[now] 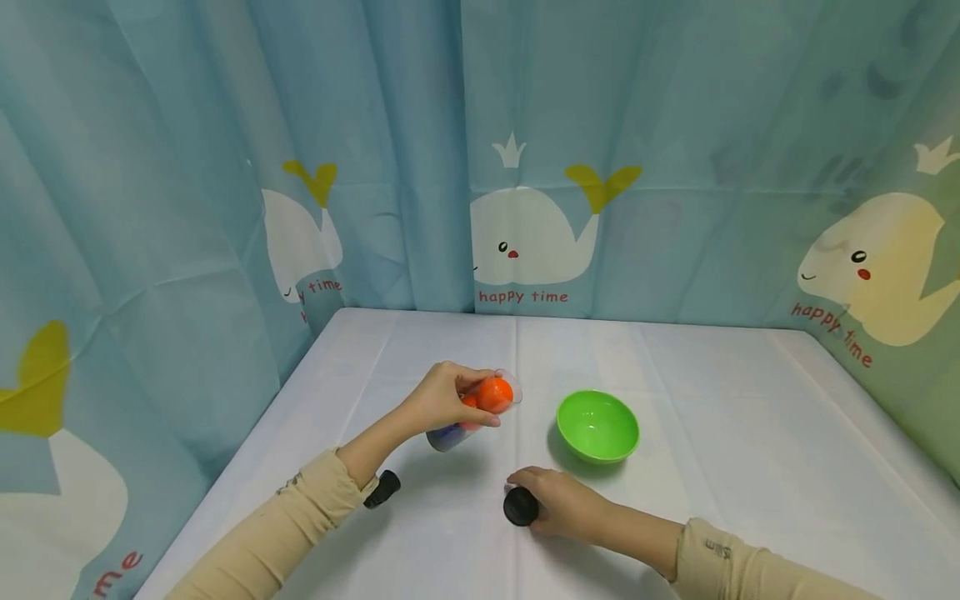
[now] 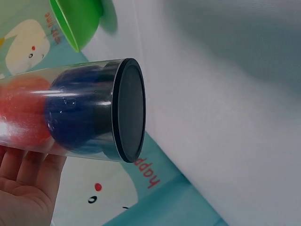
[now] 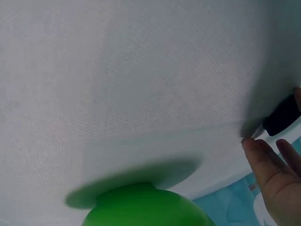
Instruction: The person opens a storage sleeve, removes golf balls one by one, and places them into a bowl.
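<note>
In my left hand I grip a clear tube, tilted above the table. An orange ball shows at its upper end, in front of my palm. The left wrist view shows a dark blue ball inside, beside the tube's black end. With the fingers and thumb of my right hand I hold a black round-topped thing low over the table. A small clear part shows beside it. I cannot tell what this black thing is.
A green bowl stands on the white-covered table, behind my right hand. A small black object shows beside my left sleeve. Blue curtains with whale prints close off the back and sides.
</note>
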The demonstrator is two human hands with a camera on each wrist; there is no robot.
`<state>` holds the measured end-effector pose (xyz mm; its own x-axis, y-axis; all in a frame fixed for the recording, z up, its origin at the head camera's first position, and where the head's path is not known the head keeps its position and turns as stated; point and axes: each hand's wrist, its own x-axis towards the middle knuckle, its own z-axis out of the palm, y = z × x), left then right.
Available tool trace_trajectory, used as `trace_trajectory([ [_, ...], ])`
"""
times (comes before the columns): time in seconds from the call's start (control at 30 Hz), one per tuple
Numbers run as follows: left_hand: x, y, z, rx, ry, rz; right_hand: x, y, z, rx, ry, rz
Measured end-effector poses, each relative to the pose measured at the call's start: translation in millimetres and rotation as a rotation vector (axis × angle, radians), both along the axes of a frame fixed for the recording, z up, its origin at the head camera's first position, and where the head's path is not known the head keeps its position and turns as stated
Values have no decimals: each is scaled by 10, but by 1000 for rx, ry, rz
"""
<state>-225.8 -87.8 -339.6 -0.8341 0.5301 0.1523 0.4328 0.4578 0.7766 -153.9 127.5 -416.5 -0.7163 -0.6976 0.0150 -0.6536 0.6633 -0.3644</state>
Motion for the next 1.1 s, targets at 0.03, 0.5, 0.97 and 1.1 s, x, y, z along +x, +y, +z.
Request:
trace_trajectory([
  [0.03, -2, 1, 1, -1, 1, -2, 2, -1, 12, 14, 0, 0],
  [0.5, -2, 44, 32, -17, 1, -2, -36, 85, 245, -244, -125, -46],
  [0.97, -12, 71, 77, -13, 1, -2, -99, 156, 435, -638, -487, -204],
  [1.1, -26, 85, 74, -27, 23, -4, -114, 179, 491, -705, -578, -261],
])
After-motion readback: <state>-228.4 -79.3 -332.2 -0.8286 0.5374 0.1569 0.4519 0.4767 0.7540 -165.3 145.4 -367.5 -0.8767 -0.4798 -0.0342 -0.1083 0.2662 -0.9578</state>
